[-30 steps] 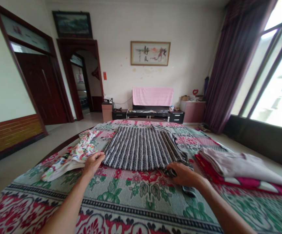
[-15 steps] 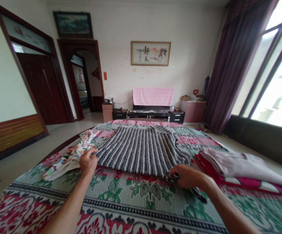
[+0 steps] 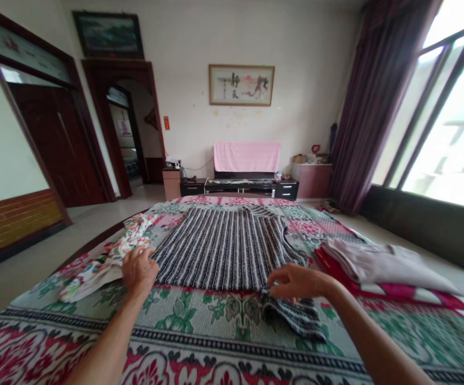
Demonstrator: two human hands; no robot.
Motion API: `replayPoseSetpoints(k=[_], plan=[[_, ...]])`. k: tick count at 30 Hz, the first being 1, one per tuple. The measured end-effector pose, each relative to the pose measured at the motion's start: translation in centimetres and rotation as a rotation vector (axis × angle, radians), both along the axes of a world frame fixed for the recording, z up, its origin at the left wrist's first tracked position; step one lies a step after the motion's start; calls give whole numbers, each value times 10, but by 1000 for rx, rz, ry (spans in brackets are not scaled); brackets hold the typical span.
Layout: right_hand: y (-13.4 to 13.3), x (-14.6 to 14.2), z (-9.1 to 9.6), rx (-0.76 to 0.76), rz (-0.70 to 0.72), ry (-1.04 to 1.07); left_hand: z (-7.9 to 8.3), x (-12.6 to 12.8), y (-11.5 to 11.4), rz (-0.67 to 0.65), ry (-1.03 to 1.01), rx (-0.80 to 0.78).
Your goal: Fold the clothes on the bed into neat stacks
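A black-and-white striped knit sweater lies spread flat over the patterned bed cover. Its near sleeve sticks out toward me at the right. My left hand rests at the sweater's left edge with its fingers loosely spread. Over the near right part of the sweater, by the top of that sleeve, is my right hand, its fingers apart and holding nothing. Just left of my left hand lies a crumpled white garment with a colourful print.
On the right a folded pale garment lies on a folded red-and-white cloth. Beyond the far edge stands a low black cabinet with a pink cloth above it. A purple curtain hangs by the window.
My right hand has let go of the sweater's near edge and lifted a little; the near sleeve now lies spread out. My left hand's fingers have loosened. The view has shifted slightly.
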State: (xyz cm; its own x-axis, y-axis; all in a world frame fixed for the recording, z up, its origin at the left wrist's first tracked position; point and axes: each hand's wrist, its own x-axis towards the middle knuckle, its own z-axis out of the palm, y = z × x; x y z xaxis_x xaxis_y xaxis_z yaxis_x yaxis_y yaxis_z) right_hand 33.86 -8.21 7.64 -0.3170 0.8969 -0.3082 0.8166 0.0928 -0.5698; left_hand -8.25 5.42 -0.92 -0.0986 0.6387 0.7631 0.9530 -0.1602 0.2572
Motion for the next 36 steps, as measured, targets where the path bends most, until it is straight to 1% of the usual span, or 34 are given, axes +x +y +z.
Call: replayPoseSetpoints(k=[1,2,3,4,6,8,9,12,16,21,26,29,32,34,36], plan=[[6,6,-4,133,-89,-24,1,3,0,-26,29,38],[12,12,-10,306,-218,-78,1,8,0,-60,45,64],[18,20,-19,476,-382,-140,1,14,0,-99,55,79],[24,27,-29,582,-506,-196,0,20,0,-145,67,80],[34,43,-50,709,-700,-307,-4,34,-1,-243,97,57],[39,56,-69,734,-797,-374,-10,47,-2,-330,127,15],[40,61,-76,720,-826,-387,-14,51,-2,-367,136,-12],[43,72,-87,682,-863,-361,-24,59,-3,-439,142,-105],[49,76,-89,715,-890,-303,-31,59,-3,-454,140,-171],[54,76,-86,729,-908,-226,-31,56,-2,-461,155,-184],[48,71,-80,839,-928,-236,-32,56,-1,-474,149,-173],[43,70,-81,809,-937,-262,-32,55,0,-473,151,-175],[42,74,-88,755,-932,-281,-33,55,0,-471,154,-164],[41,76,-92,752,-931,-284,-33,55,1,-470,157,-158],[39,76,-92,782,-937,-285,-32,55,1,-470,166,-161]])
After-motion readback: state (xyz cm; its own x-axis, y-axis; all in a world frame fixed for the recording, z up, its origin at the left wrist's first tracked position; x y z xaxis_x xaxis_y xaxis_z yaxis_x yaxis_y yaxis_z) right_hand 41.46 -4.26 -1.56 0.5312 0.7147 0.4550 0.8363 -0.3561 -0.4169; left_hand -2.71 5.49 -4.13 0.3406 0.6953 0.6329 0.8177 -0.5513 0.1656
